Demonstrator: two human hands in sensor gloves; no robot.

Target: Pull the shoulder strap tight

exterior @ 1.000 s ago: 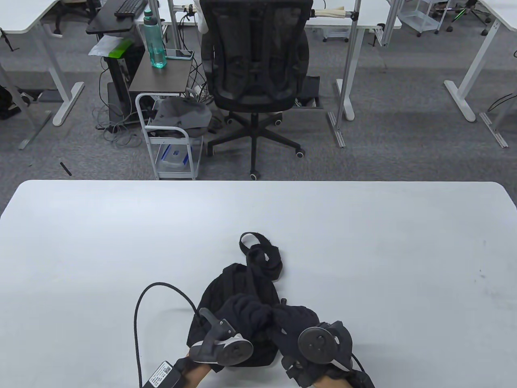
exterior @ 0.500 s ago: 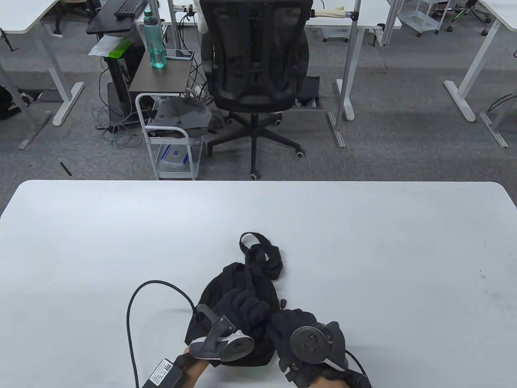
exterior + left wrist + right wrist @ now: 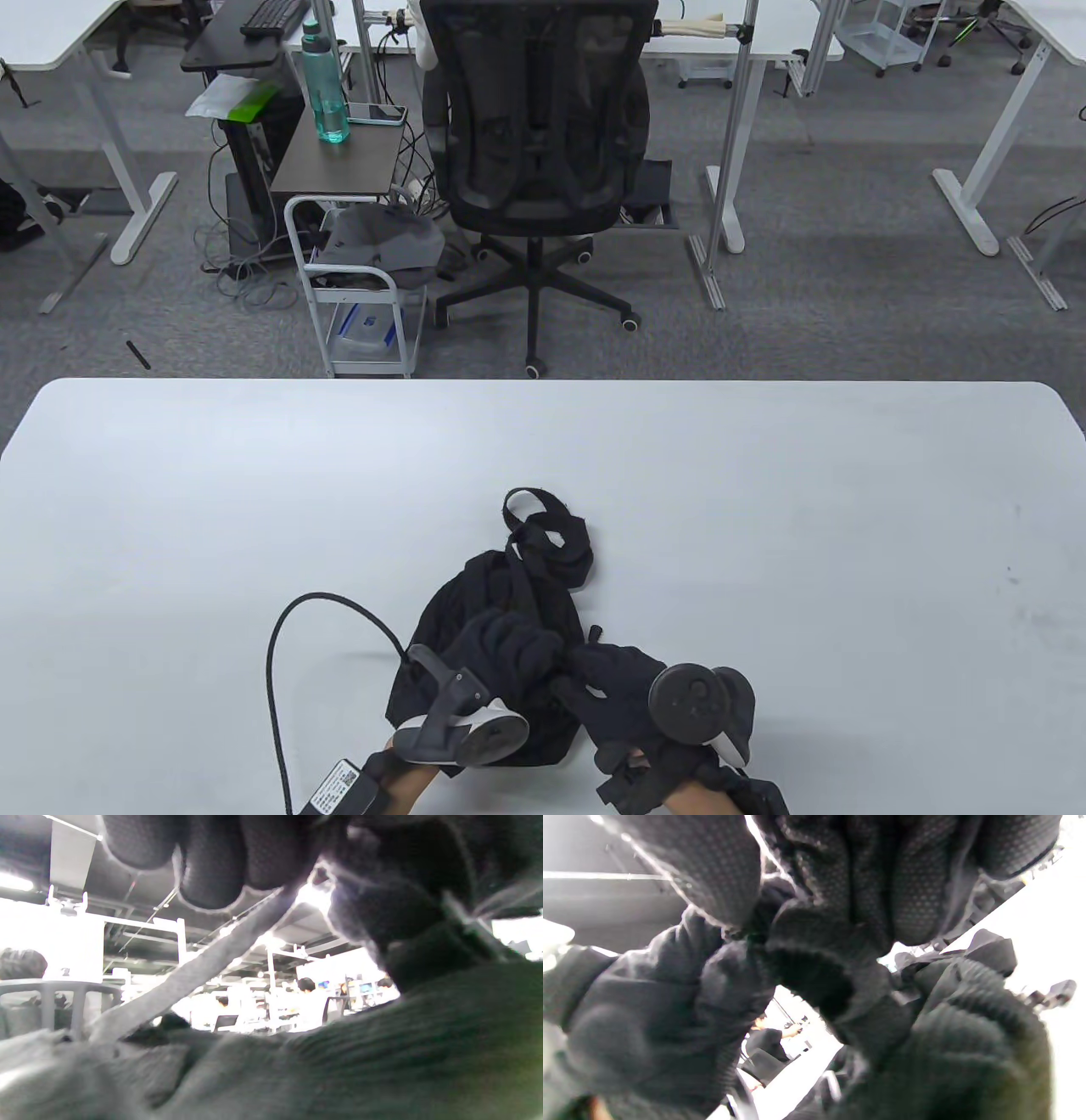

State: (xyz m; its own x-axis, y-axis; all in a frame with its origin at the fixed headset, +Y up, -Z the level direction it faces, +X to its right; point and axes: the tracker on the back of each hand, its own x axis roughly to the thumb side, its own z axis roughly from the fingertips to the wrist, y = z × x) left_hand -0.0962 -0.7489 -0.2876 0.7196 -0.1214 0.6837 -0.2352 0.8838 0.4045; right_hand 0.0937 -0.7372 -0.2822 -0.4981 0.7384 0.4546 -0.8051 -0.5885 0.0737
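Note:
A black bag lies on the white table near its front edge. Its shoulder strap loops in a pile at the bag's far end. My left hand rests on the bag with its fingers curled. In the left wrist view its fingers grip a taut length of strap that runs down to the bag. My right hand lies against the left one. Its fingers are closed on black bag fabric; which part is hidden.
A black cable arcs over the table left of the bag. Beyond the far edge stand an office chair and a white cart. Bare tabletop lies left, right and beyond the bag.
My right hand has rolled, and its tracker has swung right and a little up. My left hand has shifted slightly. The bag has barely moved.

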